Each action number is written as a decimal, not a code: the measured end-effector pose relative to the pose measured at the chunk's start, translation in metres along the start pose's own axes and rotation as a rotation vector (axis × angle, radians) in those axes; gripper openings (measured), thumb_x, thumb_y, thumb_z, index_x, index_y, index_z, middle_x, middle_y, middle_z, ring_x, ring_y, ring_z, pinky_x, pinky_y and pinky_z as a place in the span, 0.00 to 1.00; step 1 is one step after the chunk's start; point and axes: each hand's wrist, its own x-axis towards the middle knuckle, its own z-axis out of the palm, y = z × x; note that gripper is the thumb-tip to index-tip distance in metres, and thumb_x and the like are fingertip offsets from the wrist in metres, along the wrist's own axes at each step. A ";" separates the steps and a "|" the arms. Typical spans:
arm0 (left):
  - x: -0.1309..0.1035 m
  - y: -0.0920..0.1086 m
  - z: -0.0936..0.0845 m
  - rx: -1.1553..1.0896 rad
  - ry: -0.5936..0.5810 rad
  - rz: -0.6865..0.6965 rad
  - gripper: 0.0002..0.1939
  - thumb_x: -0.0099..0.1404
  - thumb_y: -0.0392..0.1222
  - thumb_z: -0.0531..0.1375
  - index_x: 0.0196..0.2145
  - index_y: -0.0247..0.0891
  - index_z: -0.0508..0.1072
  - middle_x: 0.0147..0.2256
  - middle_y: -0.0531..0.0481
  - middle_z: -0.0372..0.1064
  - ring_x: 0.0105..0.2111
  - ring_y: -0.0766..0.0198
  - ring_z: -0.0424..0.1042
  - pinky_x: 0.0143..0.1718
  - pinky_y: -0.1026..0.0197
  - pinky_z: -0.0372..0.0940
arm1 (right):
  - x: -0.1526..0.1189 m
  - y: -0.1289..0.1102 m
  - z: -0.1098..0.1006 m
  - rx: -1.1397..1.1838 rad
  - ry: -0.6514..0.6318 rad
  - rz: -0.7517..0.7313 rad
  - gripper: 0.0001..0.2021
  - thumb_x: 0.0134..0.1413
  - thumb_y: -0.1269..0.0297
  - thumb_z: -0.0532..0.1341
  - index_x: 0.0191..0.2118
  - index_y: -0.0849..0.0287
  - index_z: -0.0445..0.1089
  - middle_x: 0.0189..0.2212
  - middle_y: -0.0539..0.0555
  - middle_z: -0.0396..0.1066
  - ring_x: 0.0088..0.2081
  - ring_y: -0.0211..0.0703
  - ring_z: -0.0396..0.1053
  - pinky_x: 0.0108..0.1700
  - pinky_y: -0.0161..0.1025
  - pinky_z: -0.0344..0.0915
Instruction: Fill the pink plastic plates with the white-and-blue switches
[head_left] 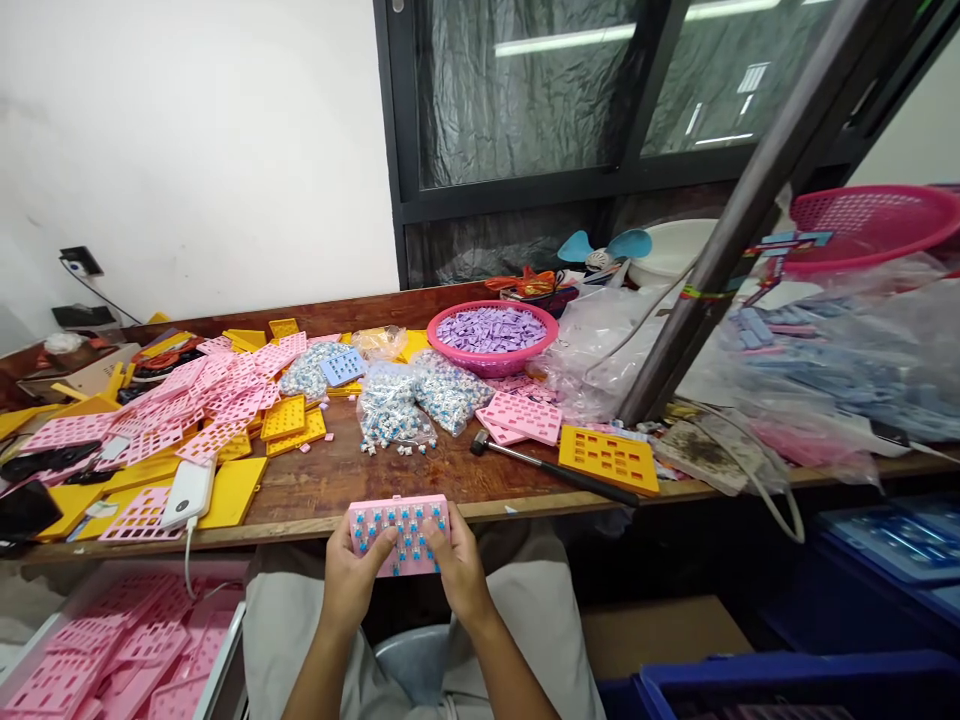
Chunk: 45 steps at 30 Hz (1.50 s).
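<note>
Between both hands, over my lap at the table's front edge, is a pink plastic panel (416, 507) set with several rows of small blue-and-white key switches. My left hand (354, 570) grips its left side, with the thumb lying over the switches. Around the right side my right hand (459, 568) is closed, its thumb also on the switches. Both hands' other fingers are hidden behind the panel. Beyond it on the table lie clear bags of the same switches (396, 400), some spilled loose. A hammer (555, 468) with a black handle rests to the right.
Pink perforated plates (217, 385) and yellow plates (234, 492) are heaped on the left, near a white power bank (187, 493). A pink basket (491, 362) holds purple pieces. A slanted metal post (705, 280) rises at right. Bins (225, 650) flank my legs.
</note>
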 end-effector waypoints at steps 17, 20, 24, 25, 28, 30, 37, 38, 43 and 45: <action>-0.004 -0.014 0.005 -0.045 0.096 0.058 0.23 0.66 0.59 0.62 0.42 0.33 0.77 0.33 0.47 0.77 0.33 0.61 0.73 0.36 0.63 0.68 | -0.009 -0.008 -0.001 -0.015 0.043 -0.033 0.18 0.64 0.47 0.59 0.43 0.59 0.71 0.35 0.53 0.75 0.37 0.45 0.70 0.43 0.39 0.69; -0.004 -0.012 0.005 -0.007 0.079 0.082 0.23 0.64 0.58 0.64 0.42 0.33 0.77 0.34 0.47 0.76 0.33 0.61 0.72 0.38 0.63 0.68 | -0.009 -0.008 -0.001 -0.028 0.064 -0.032 0.18 0.64 0.47 0.59 0.41 0.60 0.71 0.34 0.53 0.74 0.36 0.45 0.70 0.41 0.37 0.69; -0.006 -0.016 0.006 0.020 0.124 0.052 0.23 0.59 0.57 0.68 0.40 0.33 0.76 0.31 0.50 0.74 0.31 0.62 0.72 0.35 0.63 0.68 | -0.011 -0.012 0.003 -0.081 0.033 -0.014 0.19 0.60 0.47 0.63 0.43 0.60 0.71 0.33 0.53 0.74 0.34 0.45 0.70 0.40 0.37 0.69; -0.007 -0.018 0.006 0.024 0.142 0.053 0.22 0.58 0.56 0.69 0.39 0.33 0.76 0.31 0.50 0.74 0.31 0.62 0.71 0.35 0.64 0.67 | -0.011 -0.013 0.004 -0.105 0.039 -0.006 0.19 0.58 0.47 0.65 0.43 0.60 0.71 0.33 0.53 0.74 0.34 0.45 0.70 0.39 0.37 0.69; -0.009 -0.022 0.005 0.049 0.166 0.081 0.21 0.59 0.56 0.68 0.38 0.34 0.75 0.31 0.50 0.74 0.31 0.63 0.71 0.35 0.63 0.68 | -0.011 -0.011 0.005 -0.143 0.063 0.005 0.18 0.54 0.48 0.67 0.39 0.60 0.72 0.31 0.52 0.74 0.33 0.44 0.70 0.37 0.36 0.69; -0.010 -0.023 0.004 0.073 0.162 0.088 0.21 0.59 0.56 0.68 0.39 0.34 0.75 0.33 0.49 0.75 0.32 0.62 0.72 0.37 0.62 0.69 | -0.011 -0.009 0.004 -0.135 0.048 0.000 0.18 0.55 0.49 0.67 0.38 0.60 0.72 0.30 0.52 0.74 0.32 0.43 0.69 0.36 0.36 0.69; -0.009 -0.026 0.003 0.152 0.189 0.054 0.22 0.58 0.56 0.69 0.41 0.34 0.75 0.35 0.47 0.77 0.35 0.60 0.74 0.39 0.61 0.70 | -0.011 -0.003 0.001 -0.201 0.026 0.016 0.16 0.52 0.53 0.70 0.36 0.61 0.71 0.28 0.50 0.73 0.30 0.42 0.69 0.34 0.36 0.68; -0.009 -0.026 0.003 0.135 0.166 0.043 0.23 0.58 0.56 0.69 0.42 0.35 0.75 0.36 0.47 0.78 0.37 0.59 0.75 0.40 0.61 0.71 | -0.011 -0.002 0.000 -0.190 0.034 0.013 0.16 0.52 0.53 0.70 0.36 0.60 0.71 0.29 0.50 0.74 0.31 0.42 0.69 0.35 0.36 0.68; -0.010 -0.023 0.004 0.101 -0.100 -0.074 0.27 0.55 0.57 0.70 0.44 0.34 0.75 0.33 0.48 0.76 0.30 0.60 0.74 0.30 0.62 0.71 | -0.004 -0.001 -0.015 -0.045 0.114 0.000 0.17 0.55 0.51 0.69 0.40 0.59 0.69 0.34 0.52 0.75 0.36 0.45 0.72 0.40 0.38 0.70; -0.007 -0.022 0.007 0.103 -0.169 -0.133 0.27 0.55 0.58 0.70 0.43 0.34 0.74 0.28 0.51 0.73 0.23 0.64 0.69 0.21 0.65 0.66 | -0.003 -0.003 -0.022 0.012 0.126 -0.015 0.20 0.56 0.52 0.68 0.49 0.56 0.67 0.41 0.54 0.76 0.42 0.48 0.74 0.45 0.41 0.71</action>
